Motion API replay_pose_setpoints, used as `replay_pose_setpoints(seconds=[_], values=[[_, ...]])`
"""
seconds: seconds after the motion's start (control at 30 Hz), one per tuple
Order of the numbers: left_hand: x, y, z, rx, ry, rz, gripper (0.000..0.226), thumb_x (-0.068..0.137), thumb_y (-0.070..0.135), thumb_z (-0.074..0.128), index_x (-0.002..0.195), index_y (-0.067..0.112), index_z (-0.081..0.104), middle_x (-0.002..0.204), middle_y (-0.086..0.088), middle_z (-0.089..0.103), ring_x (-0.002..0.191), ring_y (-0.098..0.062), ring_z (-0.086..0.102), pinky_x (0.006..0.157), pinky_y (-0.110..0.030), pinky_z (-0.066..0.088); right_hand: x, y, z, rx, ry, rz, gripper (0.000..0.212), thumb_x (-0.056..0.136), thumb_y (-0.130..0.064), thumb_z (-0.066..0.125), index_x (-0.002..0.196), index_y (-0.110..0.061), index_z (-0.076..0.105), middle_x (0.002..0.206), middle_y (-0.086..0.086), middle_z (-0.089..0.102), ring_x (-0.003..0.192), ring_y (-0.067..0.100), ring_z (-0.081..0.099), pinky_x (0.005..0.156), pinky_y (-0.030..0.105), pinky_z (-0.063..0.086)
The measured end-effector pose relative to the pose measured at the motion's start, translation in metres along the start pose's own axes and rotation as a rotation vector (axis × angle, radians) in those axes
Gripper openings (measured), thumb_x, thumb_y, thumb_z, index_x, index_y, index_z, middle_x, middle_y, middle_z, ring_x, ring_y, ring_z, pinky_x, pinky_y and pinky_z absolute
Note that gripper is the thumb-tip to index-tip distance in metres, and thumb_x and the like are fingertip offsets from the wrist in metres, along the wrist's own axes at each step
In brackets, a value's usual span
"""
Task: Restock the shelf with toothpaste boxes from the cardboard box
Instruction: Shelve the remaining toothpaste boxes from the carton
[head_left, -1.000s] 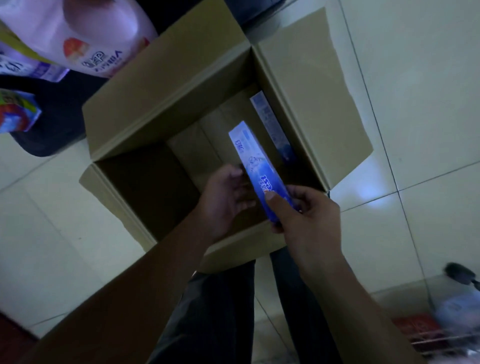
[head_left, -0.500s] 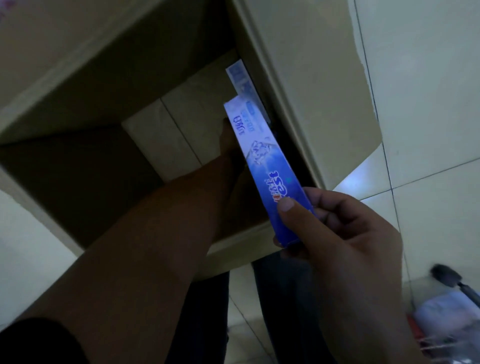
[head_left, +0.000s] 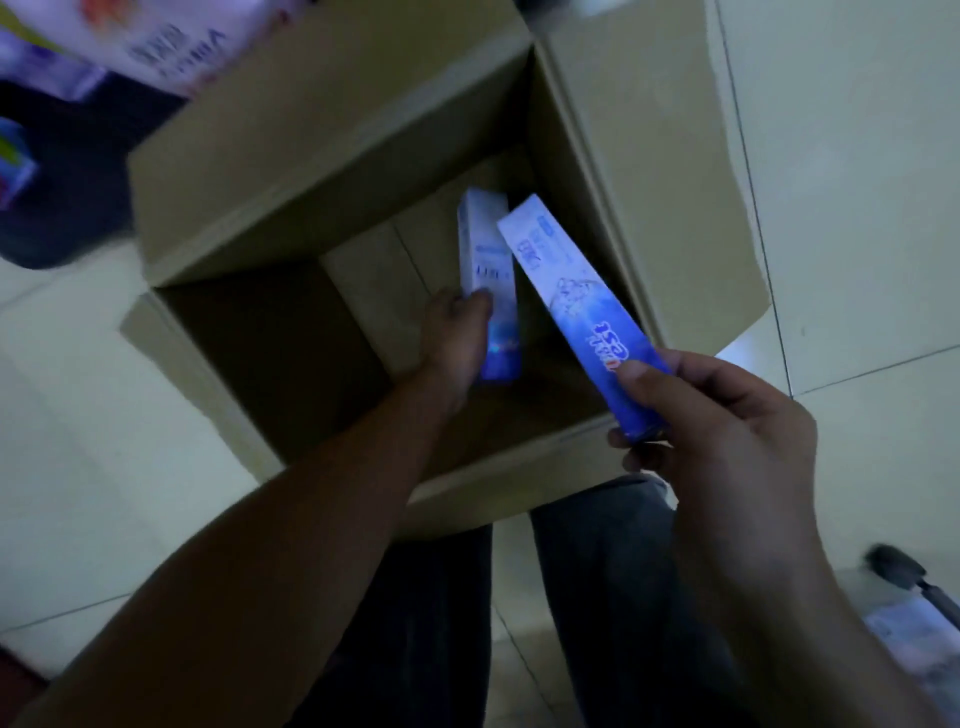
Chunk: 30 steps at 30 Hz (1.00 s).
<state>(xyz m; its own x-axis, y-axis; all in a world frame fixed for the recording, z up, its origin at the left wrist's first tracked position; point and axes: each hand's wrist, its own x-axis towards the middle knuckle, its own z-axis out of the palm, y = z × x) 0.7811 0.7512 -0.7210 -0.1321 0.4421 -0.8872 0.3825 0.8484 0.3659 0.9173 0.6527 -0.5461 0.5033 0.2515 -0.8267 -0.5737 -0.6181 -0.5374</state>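
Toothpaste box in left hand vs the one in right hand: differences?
The left-hand box sits deep inside the cardboard box; the right-hand box is held above its near rim. The left hand grips its box's near half; the right hand pinches its box's near end. Both are long blue-and-white boxes.

Toothpaste box (head_left: 576, 317): large white letters, upside down, "est" legible; remainder not visible. Small print unreadable.
Second box (head_left: 488, 270), pack (head_left: 176, 47) top left: print blurred, illegible.
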Motion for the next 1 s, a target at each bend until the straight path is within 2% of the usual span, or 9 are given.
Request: replay_pose_setpoints(seconds=[0.07,0.2,0.3,0.47,0.53,0.6,0.73,0.83,1.0], values=[[-0.044,0.009,-0.041,0.029,0.01,0.001,0.023,0.085,0.03,0.054,0.093,0.013,0.068,0.098,-0.019,0.071,0.098,-0.037,0.069,0.095,-0.05,0.055,-0.018,-0.016,-0.004,0.02,-0.017,0.016,0.013,0.078,-0.01,0.08,0.089,-0.005,0.076,0.069,0.014,0.068,0.057,0.028,0.056,0.044,0.029,0.041],[-0.141,0.045,-0.115,0.007,-0.003,0.042,0.034,0.092,0.022,0.054,0.124,0.02,0.066,0.116,-0.02,0.071,0.101,-0.046,0.07,0.093,-0.062,0.055,-0.071,-0.068,-0.019,0.03,-0.096,0.032,0.009,0.073,-0.011,0.081,0.081,-0.007,0.077,0.066,0.015,0.065,0.051,0.027,0.054,0.045,0.029,0.038],[-0.227,0.092,-0.151,-0.009,-0.018,0.119,0.036,0.083,0.032,0.057,0.117,0.03,0.066,0.11,-0.015,0.073,0.094,-0.046,0.071,0.083,-0.063,0.056,-0.125,-0.128,-0.029,0.019,-0.201,0.006,0.021,0.062,-0.021,0.082,0.08,-0.009,0.079,0.064,0.017,0.062,0.052,0.026,0.053,0.043,0.027,0.035],[-0.373,0.176,-0.196,-0.105,-0.012,0.313,0.035,0.074,0.032,0.062,0.1,0.056,0.058,0.111,0.003,0.07,0.1,-0.028,0.07,0.084,-0.054,0.058,-0.221,-0.242,-0.052,0.037,-0.403,-0.103,0.036,0.059,-0.023,0.079,0.089,-0.003,0.078,0.067,0.023,0.058,0.054,0.027,0.05,0.041,0.026,0.033],[-0.423,0.203,-0.21,-0.161,-0.033,0.393,0.043,0.072,0.025,0.062,0.108,0.047,0.054,0.116,0.0,0.068,0.103,-0.03,0.07,0.085,-0.053,0.059,-0.255,-0.287,-0.061,0.026,-0.484,-0.167,0.041,0.058,-0.024,0.079,0.092,-0.003,0.078,0.069,0.021,0.061,0.052,0.026,0.051,0.043,0.026,0.033],[-0.47,0.227,-0.229,-0.232,-0.06,0.471,0.048,0.068,0.018,0.063,0.109,0.042,0.054,0.114,0.0,0.069,0.098,-0.021,0.071,0.075,-0.041,0.06,-0.29,-0.332,-0.067,0.026,-0.548,-0.225,0.04,0.059,-0.021,0.078,0.094,-0.003,0.078,0.072,0.019,0.065,0.05,0.025,0.051,0.048,0.029,0.031],[-0.555,0.268,-0.262,-0.271,-0.096,0.648,0.062,0.062,0.006,0.066,0.109,0.046,0.062,0.11,0.004,0.074,0.096,-0.014,0.071,0.074,-0.035,0.057,-0.353,-0.409,-0.077,-0.005,-0.656,-0.393,0.037,0.065,-0.012,0.073,0.1,0.001,0.077,0.077,0.017,0.067,0.051,0.023,0.045,0.054,0.031,0.027],[-0.619,0.296,-0.28,-0.317,-0.153,0.8,0.045,0.064,0.009,0.075,0.1,0.036,0.078,0.095,0.0,0.08,0.085,-0.014,0.077,0.066,-0.023,0.058,-0.401,-0.453,-0.081,-0.051,-0.722,-0.516,0.038,0.067,-0.011,0.071,0.103,0.001,0.076,0.08,0.02,0.066,0.049,0.02,0.043,0.048,0.026,0.029],[-0.694,0.329,-0.298,-0.704,-0.123,0.837,0.052,0.062,0.011,0.087,0.106,0.003,0.062,0.086,-0.018,0.071,0.063,-0.037,0.072,0.055,-0.044,0.059,-0.465,-0.503,-0.076,-0.059,-0.848,-0.662,0.036,0.064,-0.01,0.072,0.099,0.001,0.077,0.086,0.018,0.068,0.051,0.018,0.044,0.047,0.026,0.029]])
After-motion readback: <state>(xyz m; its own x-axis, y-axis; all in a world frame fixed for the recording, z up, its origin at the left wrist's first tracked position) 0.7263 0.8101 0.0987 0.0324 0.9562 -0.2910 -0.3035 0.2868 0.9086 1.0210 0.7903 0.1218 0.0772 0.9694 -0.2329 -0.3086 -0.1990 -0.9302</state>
